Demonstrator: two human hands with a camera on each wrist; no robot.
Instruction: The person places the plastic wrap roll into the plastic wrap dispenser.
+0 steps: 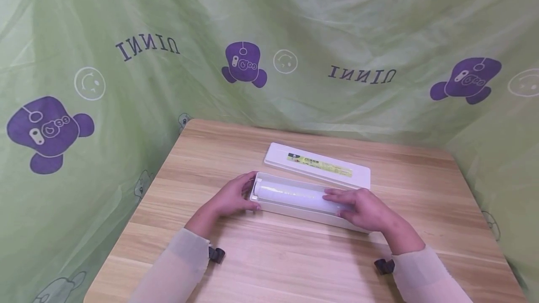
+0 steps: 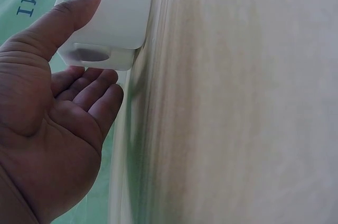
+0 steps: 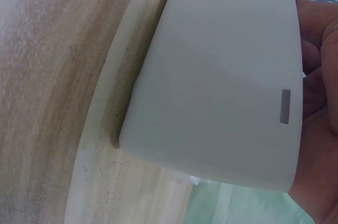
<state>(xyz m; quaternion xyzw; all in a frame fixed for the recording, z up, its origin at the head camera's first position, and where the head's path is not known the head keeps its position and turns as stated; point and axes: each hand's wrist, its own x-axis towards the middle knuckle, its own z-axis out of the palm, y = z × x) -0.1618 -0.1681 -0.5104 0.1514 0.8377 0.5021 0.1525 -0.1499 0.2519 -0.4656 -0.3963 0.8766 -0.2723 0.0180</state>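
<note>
A long white cling film box (image 1: 300,212) lies on the table with its top uncovered. Inside it is a roll of cling film (image 1: 290,195), glossy and pale. My left hand (image 1: 233,195) spans the box's left end, thumb on the near wall and fingers at the far side; the left wrist view shows the thumb (image 2: 79,10) against the white wall. My right hand (image 1: 362,207) reaches over the near wall at the right, its fingers and thumb on the roll. The box wall (image 3: 216,86) hides the right fingertips in the right wrist view.
Just behind the box lies its flat white lid (image 1: 273,154), bearing a yellow-green label (image 1: 320,165). The wood-grain table (image 1: 269,265) extends around them. A green curtain (image 1: 294,13) with purple figures hangs behind and beside the table.
</note>
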